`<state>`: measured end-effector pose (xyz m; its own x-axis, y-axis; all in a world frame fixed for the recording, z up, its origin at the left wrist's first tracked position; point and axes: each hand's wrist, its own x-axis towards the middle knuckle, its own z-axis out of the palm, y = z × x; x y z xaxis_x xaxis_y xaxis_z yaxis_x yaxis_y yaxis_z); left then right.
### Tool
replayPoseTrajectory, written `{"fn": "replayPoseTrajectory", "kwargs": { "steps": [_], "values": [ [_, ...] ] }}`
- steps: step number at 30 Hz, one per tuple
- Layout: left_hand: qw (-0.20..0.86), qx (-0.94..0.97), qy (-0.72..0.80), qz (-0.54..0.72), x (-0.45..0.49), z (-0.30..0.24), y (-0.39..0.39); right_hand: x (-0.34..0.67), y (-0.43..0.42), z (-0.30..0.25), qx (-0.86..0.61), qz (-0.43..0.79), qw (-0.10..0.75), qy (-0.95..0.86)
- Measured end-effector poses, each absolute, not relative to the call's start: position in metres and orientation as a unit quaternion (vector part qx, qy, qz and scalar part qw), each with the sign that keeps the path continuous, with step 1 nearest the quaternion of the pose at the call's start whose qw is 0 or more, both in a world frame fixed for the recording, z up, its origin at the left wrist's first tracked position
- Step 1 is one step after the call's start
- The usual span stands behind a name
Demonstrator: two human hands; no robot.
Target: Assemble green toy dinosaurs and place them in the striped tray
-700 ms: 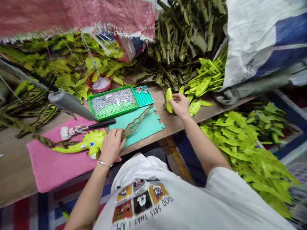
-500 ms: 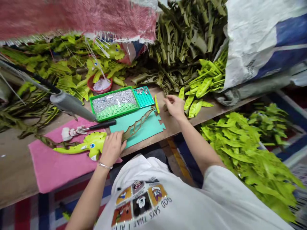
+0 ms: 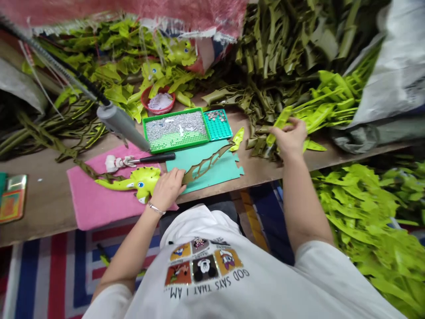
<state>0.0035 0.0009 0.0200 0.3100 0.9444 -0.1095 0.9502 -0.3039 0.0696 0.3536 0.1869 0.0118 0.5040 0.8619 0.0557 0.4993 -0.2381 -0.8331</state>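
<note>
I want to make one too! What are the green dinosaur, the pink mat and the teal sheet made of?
The lime-green dinosaur piece looks like craft foam: matte and thick-edged, with a printed or painted eye. The pink mat looks like felt or fleecy cloth, with a dull, fuzzy surface. The teal sheet looks like smooth foam mat, with jigsaw-cut edges, though I can't be sure.

Bright, even light; wide-angle distortion bows the frame's edges.

From our right hand (image 3: 290,138), the way runs toward 8 o'clock over the wooden bench (image 3: 262,170) to the teal foam mat (image 3: 215,173). Olive leaf strips (image 3: 282,48) crowd 12 o'clock, while the green tray (image 3: 175,142) and grey glue gun (image 3: 121,126) block 12 and 10 o'clock from our left hand (image 3: 168,189).
</note>
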Motion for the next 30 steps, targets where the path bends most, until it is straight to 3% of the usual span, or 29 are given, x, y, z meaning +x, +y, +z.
{"fn": "replayPoseTrajectory", "kwargs": {
  "steps": [4,8,12,22,30],
  "values": [
    [0.053,0.806,0.589,0.023,0.001,0.029,-0.002,0.302,0.144,0.016,-0.618,0.424,0.475,-0.461],
    [0.039,0.813,0.577,0.071,0.002,0.034,-0.004,0.231,0.086,0.006,-0.508,0.682,0.367,-0.377],
    [0.074,0.81,0.58,0.031,0.006,0.035,-0.005,0.196,0.054,-0.01,-0.408,0.81,0.298,-0.298],
    [0.091,0.817,0.569,0.017,0.013,0.041,-0.003,0.211,0.048,-0.023,-0.322,0.828,0.322,-0.326],
    [0.138,0.797,0.588,0.002,0.013,0.043,-0.003,0.201,0.046,-0.023,-0.411,0.723,0.366,-0.418]
  ]
}}
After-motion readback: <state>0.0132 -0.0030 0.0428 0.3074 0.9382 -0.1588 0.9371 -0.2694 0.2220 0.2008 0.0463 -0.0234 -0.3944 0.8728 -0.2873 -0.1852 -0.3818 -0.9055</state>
